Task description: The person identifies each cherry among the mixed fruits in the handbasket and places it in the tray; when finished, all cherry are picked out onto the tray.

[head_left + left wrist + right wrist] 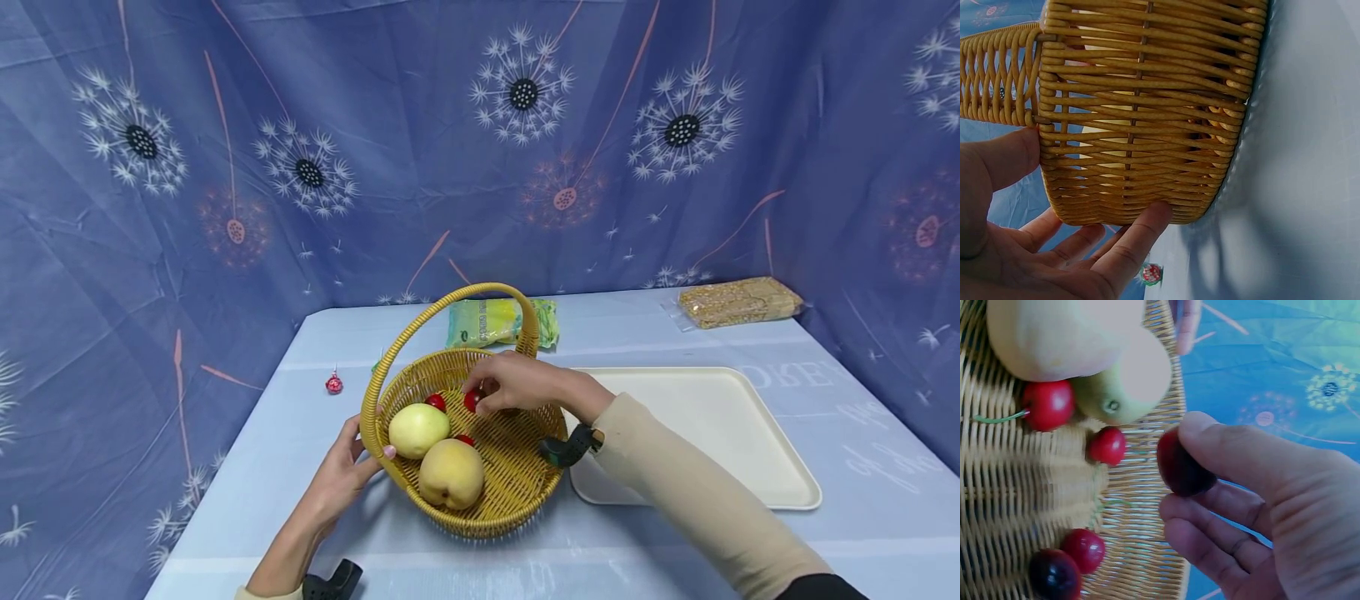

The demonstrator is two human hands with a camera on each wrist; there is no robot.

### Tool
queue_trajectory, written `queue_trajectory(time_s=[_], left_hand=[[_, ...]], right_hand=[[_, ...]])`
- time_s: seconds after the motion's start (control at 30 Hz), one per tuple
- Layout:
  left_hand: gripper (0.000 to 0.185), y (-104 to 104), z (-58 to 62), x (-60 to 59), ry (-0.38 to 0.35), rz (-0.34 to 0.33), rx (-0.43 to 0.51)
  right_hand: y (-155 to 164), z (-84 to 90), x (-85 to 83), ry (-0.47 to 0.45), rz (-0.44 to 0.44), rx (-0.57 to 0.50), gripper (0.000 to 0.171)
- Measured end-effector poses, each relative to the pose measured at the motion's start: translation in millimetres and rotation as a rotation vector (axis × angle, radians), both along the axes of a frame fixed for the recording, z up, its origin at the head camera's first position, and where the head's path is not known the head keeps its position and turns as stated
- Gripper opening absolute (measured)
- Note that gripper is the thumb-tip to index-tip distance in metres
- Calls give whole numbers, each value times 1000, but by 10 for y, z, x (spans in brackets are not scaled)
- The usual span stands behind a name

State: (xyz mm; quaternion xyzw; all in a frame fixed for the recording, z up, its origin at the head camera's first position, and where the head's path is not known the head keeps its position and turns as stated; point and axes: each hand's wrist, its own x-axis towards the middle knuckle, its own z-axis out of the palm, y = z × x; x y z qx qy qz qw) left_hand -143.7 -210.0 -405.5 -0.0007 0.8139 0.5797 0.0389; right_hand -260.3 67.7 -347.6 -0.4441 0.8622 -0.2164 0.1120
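Observation:
A yellow wicker basket point(517, 475) with a tall arched handle stands on the table. At its left side my left hand point(341, 479) holds it, the thumb over the rim and the fingers against the outer wall point(1141, 150). Over the basket, my right hand point(517, 382) pinches a dark red cherry point(1182, 464) between thumb and fingers. Inside lie a pale yellow-green oval fruit point(418, 431), a peach-like yellow fruit point(451, 473) and several cherries. One red cherry point(1049, 405) has a green stem; a darker one point(1055, 575) touches another red cherry point(1084, 550).
Right of the basket is a cream tray point(690, 417), partly under my right forearm. Behind the basket lies a green and yellow packet point(487, 323). A clear bag of tan food point(738, 302) sits at the far right. A small red patterned ball point(333, 384) lies left.

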Motion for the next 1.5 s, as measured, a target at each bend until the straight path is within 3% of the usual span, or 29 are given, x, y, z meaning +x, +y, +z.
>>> queue_trajectory(time_s=[0.37,0.7,1.0,1.27,1.5], left_hand=[[64,-5,10,-4,1,-1,3],[64,0,11,-3,1,0,9],[64,7,8,6,-9,-6,-3],[64,7,2,9,-14,6,-3],[64,7,6,6,-17,-2,-8]], right_hand=[[247,188,171,69,-87,-158,31],[567,172,376,172,-204,-294,34],[904,-34,562,146,-355,-388,30],[1196,-364,666,248,-446,-387,33],[1390,-615,675,273,-481,-375,35]])
